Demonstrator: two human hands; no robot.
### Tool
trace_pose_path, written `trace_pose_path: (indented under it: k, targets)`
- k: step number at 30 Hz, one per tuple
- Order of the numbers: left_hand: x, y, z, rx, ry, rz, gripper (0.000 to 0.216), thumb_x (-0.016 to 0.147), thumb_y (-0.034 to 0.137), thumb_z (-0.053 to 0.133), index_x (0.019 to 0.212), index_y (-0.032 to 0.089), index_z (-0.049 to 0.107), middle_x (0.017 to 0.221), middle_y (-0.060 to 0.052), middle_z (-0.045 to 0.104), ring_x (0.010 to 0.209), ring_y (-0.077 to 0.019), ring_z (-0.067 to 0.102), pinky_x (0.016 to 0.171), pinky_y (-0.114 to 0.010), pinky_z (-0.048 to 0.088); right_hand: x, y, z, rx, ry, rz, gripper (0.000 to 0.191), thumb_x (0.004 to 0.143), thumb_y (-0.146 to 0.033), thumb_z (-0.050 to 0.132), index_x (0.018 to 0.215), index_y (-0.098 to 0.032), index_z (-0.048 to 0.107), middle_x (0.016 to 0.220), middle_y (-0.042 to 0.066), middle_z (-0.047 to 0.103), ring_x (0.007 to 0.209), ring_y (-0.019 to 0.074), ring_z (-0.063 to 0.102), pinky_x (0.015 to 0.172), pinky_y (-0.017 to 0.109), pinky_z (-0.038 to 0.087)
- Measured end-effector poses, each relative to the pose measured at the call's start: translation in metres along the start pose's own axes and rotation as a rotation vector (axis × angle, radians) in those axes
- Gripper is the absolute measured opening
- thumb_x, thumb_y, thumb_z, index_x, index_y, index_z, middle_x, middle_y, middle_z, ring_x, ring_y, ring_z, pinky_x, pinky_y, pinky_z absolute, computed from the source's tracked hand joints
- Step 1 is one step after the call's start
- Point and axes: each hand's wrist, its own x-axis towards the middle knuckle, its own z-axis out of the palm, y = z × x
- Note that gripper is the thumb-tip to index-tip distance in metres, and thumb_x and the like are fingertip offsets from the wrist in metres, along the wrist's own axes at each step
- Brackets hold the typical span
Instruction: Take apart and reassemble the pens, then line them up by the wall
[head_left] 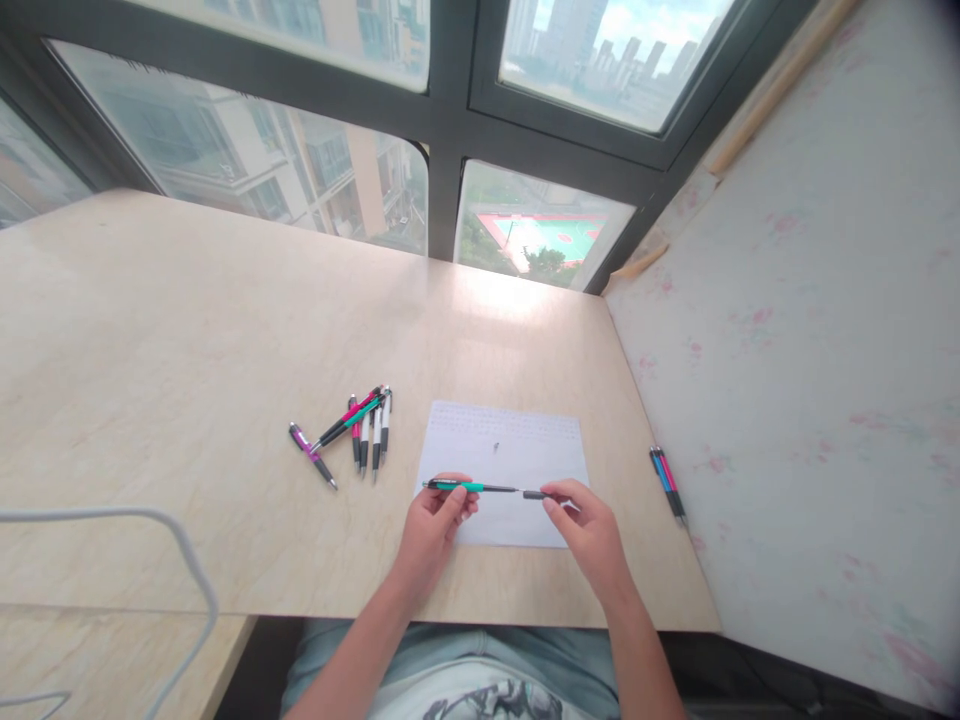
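My left hand is closed around the green barrel of a click pen, held level above a sheet of paper. The pen's thin dark refill sticks out to the right, bare. Between the fingertips of my right hand is the pen's black grip section, in line with the refill tip and a small gap away from it. On the paper, beyond the hands, lies a tiny dark piece, too small to name.
Left of the paper lies a loose pile of several pens, with a purple pen at its left. Two pens lie near the papered wall at right. A white cable arches at lower left. Windows stand behind the table.
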Motion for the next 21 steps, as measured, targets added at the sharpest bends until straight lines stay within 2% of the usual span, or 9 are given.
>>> trace_pose_path:
  k: [5, 11, 21]
  targets:
    - [0.001, 0.000, -0.002, -0.011, 0.000, -0.006, 0.022, 0.075, 0.028, 0.076, 0.091, 0.014, 0.069, 0.075, -0.004, 0.068, 0.066, -0.0113, 0.059, 0.064, -0.022, 0.046, 0.001, 0.000, 0.010, 0.002, 0.013, -0.028, 0.022, 0.084, -0.037, 0.061, 0.093, -0.019, 0.069, 0.093, 0.010, 0.068, 0.086, 0.0226, 0.062, 0.067, 0.030, 0.052]
    - [0.001, 0.001, -0.001, -0.006, -0.005, 0.001, 0.022, 0.076, 0.027, 0.075, 0.092, 0.014, 0.068, 0.074, -0.004, 0.068, 0.067, -0.0115, 0.059, 0.064, -0.022, 0.046, 0.001, -0.004, 0.004, 0.013, 0.065, -0.010, 0.025, 0.084, -0.040, 0.060, 0.093, -0.019, 0.069, 0.094, 0.010, 0.068, 0.087, 0.0230, 0.062, 0.066, 0.030, 0.052]
    - [-0.002, 0.003, 0.001, 0.028, -0.034, -0.012, 0.022, 0.076, 0.027, 0.075, 0.092, 0.014, 0.069, 0.074, -0.005, 0.068, 0.067, -0.0121, 0.058, 0.065, -0.023, 0.045, 0.004, -0.011, 0.019, -0.012, -0.002, -0.057, 0.017, 0.083, -0.032, 0.060, 0.092, -0.020, 0.069, 0.091, 0.008, 0.068, 0.083, 0.0210, 0.062, 0.064, 0.028, 0.051]
